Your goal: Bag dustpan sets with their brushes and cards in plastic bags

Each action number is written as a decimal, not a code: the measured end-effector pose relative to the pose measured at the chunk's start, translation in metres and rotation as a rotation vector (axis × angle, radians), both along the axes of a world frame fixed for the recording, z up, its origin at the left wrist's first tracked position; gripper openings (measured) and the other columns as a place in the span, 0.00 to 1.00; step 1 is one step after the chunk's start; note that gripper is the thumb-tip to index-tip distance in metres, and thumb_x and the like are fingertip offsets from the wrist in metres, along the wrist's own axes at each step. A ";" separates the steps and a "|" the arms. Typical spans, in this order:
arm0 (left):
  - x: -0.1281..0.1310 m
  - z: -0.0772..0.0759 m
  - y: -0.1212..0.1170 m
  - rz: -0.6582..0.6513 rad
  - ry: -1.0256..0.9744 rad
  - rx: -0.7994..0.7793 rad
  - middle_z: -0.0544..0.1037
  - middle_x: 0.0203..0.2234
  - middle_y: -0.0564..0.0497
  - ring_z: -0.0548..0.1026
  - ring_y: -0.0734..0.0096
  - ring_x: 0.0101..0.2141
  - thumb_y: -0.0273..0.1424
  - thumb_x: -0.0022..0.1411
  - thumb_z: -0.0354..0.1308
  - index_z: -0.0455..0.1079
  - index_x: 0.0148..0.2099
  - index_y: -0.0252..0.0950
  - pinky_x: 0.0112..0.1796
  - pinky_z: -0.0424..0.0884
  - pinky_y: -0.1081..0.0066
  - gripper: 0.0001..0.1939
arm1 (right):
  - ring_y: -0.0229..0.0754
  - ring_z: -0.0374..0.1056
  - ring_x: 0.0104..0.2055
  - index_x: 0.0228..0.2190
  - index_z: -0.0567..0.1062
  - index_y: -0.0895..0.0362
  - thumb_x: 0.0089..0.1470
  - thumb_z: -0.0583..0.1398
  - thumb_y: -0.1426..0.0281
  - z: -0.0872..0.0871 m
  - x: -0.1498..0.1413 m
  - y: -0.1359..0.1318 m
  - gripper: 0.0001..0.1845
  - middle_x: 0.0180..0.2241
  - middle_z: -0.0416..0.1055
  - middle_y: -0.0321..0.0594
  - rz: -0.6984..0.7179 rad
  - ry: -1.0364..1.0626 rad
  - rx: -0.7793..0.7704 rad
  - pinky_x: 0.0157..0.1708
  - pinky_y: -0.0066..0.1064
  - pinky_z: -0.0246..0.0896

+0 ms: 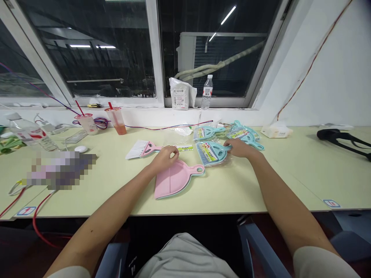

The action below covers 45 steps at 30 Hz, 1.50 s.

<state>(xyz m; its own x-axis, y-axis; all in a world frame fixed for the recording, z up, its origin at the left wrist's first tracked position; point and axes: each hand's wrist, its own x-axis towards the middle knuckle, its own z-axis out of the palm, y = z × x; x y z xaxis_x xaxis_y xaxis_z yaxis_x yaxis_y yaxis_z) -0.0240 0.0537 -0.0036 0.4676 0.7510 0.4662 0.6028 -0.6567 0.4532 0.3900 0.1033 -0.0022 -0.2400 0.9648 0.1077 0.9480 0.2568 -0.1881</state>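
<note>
Head view: flared pink dustpan [173, 180] near white-bristled brush [142, 149].

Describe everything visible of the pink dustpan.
The pink dustpan looks like smooth plastic: a shallow pan with a straight front lip, rounded back and short handle ending in a holed loop. It lies open side up on the pale table, handle pointing right, with a pale blue-green edge showing beneath. The left hand is at its far edge; whether they touch is unclear.
</note>
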 end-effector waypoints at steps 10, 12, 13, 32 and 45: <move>0.001 0.003 -0.003 -0.023 0.067 -0.016 0.78 0.36 0.49 0.74 0.61 0.40 0.31 0.67 0.49 0.71 0.37 0.39 0.44 0.68 0.61 0.09 | 0.49 0.70 0.40 0.40 0.69 0.52 0.43 0.61 0.74 0.000 -0.001 -0.008 0.18 0.42 0.75 0.42 0.059 0.138 -0.119 0.38 0.35 0.64; 0.002 0.003 -0.004 -0.026 0.068 -0.017 0.78 0.36 0.49 0.74 0.61 0.40 0.31 0.67 0.49 0.70 0.37 0.39 0.44 0.68 0.61 0.09 | 0.48 0.69 0.39 0.39 0.69 0.52 0.43 0.60 0.74 0.001 0.001 -0.009 0.18 0.41 0.75 0.40 0.062 0.142 -0.141 0.36 0.34 0.63; 0.002 0.004 -0.004 -0.024 0.067 -0.015 0.78 0.36 0.49 0.74 0.61 0.40 0.31 0.67 0.49 0.70 0.37 0.39 0.44 0.68 0.61 0.09 | 0.47 0.69 0.39 0.39 0.69 0.52 0.43 0.60 0.74 0.001 0.001 -0.009 0.17 0.40 0.74 0.40 0.061 0.143 -0.151 0.36 0.34 0.63; 0.002 0.008 -0.012 -0.110 0.166 -0.042 0.79 0.42 0.47 0.75 0.58 0.45 0.33 0.67 0.50 0.75 0.44 0.38 0.47 0.69 0.59 0.12 | 0.49 0.71 0.44 0.42 0.71 0.52 0.48 0.62 0.71 0.011 -0.008 -0.020 0.17 0.46 0.76 0.43 -0.040 0.095 -0.174 0.41 0.35 0.65; 0.000 0.005 -0.009 -0.103 0.181 -0.048 0.80 0.42 0.46 0.76 0.58 0.44 0.33 0.67 0.50 0.77 0.43 0.39 0.45 0.72 0.60 0.14 | 0.53 0.73 0.48 0.37 0.79 0.54 0.48 0.64 0.71 0.011 -0.001 -0.012 0.11 0.45 0.79 0.45 0.003 0.044 -0.192 0.44 0.37 0.65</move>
<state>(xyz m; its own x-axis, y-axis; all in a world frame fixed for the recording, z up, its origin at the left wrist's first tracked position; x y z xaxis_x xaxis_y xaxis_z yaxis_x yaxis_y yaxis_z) -0.0238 0.0446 0.0015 0.6159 0.7144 0.3323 0.6081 -0.6992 0.3760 0.3885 0.0916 0.0083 -0.2422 0.9679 -0.0674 0.9370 0.2153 -0.2752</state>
